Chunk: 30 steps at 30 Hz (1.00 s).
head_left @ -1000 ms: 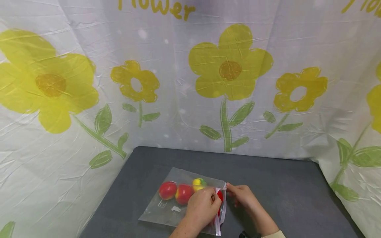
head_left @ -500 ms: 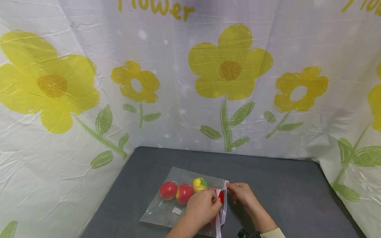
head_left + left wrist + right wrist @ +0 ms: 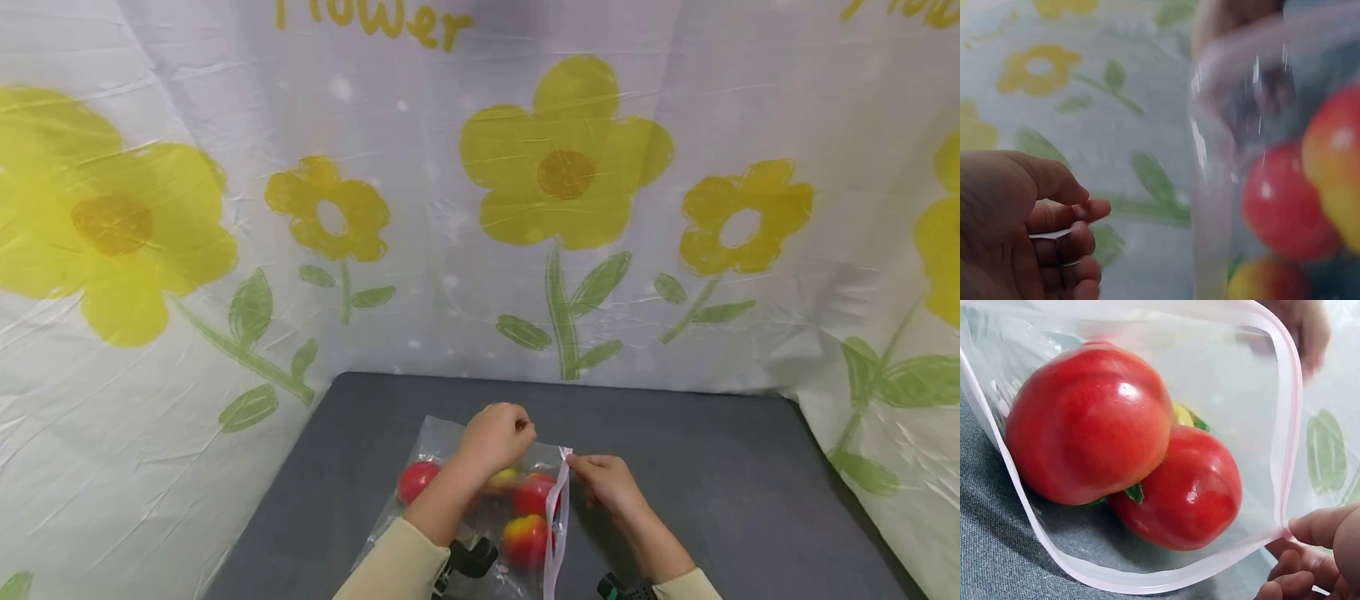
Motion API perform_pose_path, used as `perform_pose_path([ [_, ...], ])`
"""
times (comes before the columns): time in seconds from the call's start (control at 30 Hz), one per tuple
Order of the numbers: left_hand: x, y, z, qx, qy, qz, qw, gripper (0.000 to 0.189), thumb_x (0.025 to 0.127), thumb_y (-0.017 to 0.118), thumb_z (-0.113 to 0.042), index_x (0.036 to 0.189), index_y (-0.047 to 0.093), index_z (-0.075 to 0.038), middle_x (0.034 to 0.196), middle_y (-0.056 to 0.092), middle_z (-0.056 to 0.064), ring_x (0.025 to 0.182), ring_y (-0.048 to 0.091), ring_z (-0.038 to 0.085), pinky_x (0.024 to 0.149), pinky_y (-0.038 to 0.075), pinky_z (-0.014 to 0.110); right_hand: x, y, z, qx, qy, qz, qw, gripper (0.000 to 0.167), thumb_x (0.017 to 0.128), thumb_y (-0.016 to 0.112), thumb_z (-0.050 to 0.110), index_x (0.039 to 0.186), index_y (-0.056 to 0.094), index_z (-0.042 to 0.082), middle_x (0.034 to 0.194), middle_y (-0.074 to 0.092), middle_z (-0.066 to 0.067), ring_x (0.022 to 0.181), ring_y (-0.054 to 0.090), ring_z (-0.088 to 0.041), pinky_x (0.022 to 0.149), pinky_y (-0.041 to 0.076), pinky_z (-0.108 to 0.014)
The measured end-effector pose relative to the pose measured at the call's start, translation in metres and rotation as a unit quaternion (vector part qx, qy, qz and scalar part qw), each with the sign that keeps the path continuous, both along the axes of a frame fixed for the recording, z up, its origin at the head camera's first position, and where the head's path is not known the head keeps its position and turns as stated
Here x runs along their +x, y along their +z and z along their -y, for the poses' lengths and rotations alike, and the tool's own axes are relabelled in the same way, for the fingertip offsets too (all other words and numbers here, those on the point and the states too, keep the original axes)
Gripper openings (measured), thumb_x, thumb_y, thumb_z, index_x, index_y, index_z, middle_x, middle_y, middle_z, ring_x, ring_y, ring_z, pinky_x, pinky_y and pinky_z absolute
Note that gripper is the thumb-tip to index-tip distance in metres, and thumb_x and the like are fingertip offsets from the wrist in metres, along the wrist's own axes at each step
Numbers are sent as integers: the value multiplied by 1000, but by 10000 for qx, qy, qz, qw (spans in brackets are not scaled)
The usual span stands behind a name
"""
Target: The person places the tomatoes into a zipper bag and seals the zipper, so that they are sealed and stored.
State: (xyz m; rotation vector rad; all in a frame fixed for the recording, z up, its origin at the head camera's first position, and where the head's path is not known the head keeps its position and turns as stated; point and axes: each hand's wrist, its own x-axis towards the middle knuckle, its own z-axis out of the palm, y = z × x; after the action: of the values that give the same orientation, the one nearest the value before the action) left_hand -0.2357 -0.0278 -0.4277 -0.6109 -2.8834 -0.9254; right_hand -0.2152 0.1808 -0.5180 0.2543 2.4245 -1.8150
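Note:
A clear zip bag (image 3: pixel 562 500) with a pale pink seal lies on the dark table. Several fruits or vegetables show inside: a red one (image 3: pixel 418 482), a red-and-yellow one (image 3: pixel 527 540), and a yellow-and-green one (image 3: pixel 502 479) partly behind the left arm. My right hand (image 3: pixel 611 482) pinches the far corner of the bag's mouth between thumb and fingertips. The right wrist view looks into the open mouth at a large red round piece (image 3: pixel 1091 425) with a smaller one beside it. My left hand (image 3: pixel 495 435), loosely curled and holding nothing, hovers over the bag's far side.
The grey-black table (image 3: pixel 675 433) extends around the bag. A white cloth with yellow flowers (image 3: pixel 566 175) hangs behind and at both sides. A black wrist device (image 3: pixel 472 557) sits on the left wrist, close over the bag.
My left hand has left the bag's mouth and moved away and to the left, over the bag's far side. The mouth stands wider; my right hand keeps its pinch. The head view shifted slightly.

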Motion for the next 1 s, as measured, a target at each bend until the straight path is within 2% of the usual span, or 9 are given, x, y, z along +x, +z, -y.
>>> perform_pose_path([
  [0.07, -18, -7, -3, -158, -156, 150, 9996, 29, 97, 60, -15, 69, 64, -8, 60, 45, -4, 55, 36, 11, 56, 35, 29, 0, -1, 0, -44, -50, -78, 9999, 35, 96, 70, 25, 76, 69, -3, 52, 43, 0, 47, 44, -15, 51, 44, -31],
  [0.17, -39, -22, -7, -369, -488, 615, 9962, 26, 99, 60, -14, 80, 73, -3, 70, 58, -3, 61, 43, 9, 62, 41, 28, 0, -3, 0, -130, -75, -184, 9997, 27, 94, 72, 23, 84, 74, -2, 52, 44, 0, 47, 43, -14, 50, 45, -31],
  [0.3, -53, -41, -14, -437, -858, 1094, 9893, 20, 100, 61, -15, 98, 80, -7, 88, 71, 0, 71, 54, 9, 70, 48, 28, 2, -3, 0, -212, -66, -230, 9995, 23, 94, 72, 22, 95, 77, -1, 53, 45, 1, 47, 44, -15, 51, 46, -31],
  [0.43, -55, -48, -21, -333, -1003, 1400, 9845, 20, 100, 62, -15, 101, 80, -6, 92, 72, 2, 71, 55, 12, 67, 47, 29, 7, -2, 1, -92, -128, -132, 9998, 27, 95, 70, 25, 89, 76, -1, 53, 45, 1, 46, 46, -15, 51, 45, -31],
  [0.57, -57, -49, -25, -282, -1139, 1416, 9830, 19, 99, 65, -16, 103, 80, -6, 99, 75, 2, 76, 56, 10, 69, 48, 27, 12, -3, 2, -66, -190, 39, 9998, 36, 96, 69, 29, 80, 69, -3, 52, 45, 0, 45, 46, -14, 51, 46, -31],
  [0.7, -59, -51, -25, -95, -1167, 1521, 9814, 15, 97, 67, -14, 98, 81, -8, 94, 74, -1, 75, 56, 10, 68, 47, 26, 15, -7, 3, -237, -251, 79, 9994, 34, 96, 70, 30, 85, 72, -2, 55, 45, 1, 46, 46, -13, 50, 46, -31],
  [0.8, -59, -53, -25, 54, -1124, 1685, 9792, 13, 97, 68, -14, 96, 80, -9, 90, 72, -3, 74, 55, 11, 67, 47, 27, 16, -9, 4, -416, -359, 40, 9985, 37, 96, 71, 32, 81, 70, -2, 53, 43, 2, 46, 45, -13, 50, 46, -31],
  [0.93, -60, -56, -25, 176, -1116, 1666, 9795, 12, 96, 69, -13, 92, 80, -9, 85, 69, -4, 72, 53, 11, 65, 45, 28, 13, -10, 7, -621, -505, -78, 9968, 43, 95, 72, 34, 74, 64, -3, 48, 40, 3, 46, 44, -14, 50, 45, -30],
  [1.0, -60, -58, -25, 218, -1105, 1620, 9804, 12, 96, 69, -12, 90, 79, -9, 82, 68, -4, 71, 53, 11, 64, 44, 27, 10, -10, 9, -659, -545, -159, 9962, 38, 96, 72, 33, 79, 70, -2, 48, 41, 2, 46, 45, -14, 50, 45, -30],
])
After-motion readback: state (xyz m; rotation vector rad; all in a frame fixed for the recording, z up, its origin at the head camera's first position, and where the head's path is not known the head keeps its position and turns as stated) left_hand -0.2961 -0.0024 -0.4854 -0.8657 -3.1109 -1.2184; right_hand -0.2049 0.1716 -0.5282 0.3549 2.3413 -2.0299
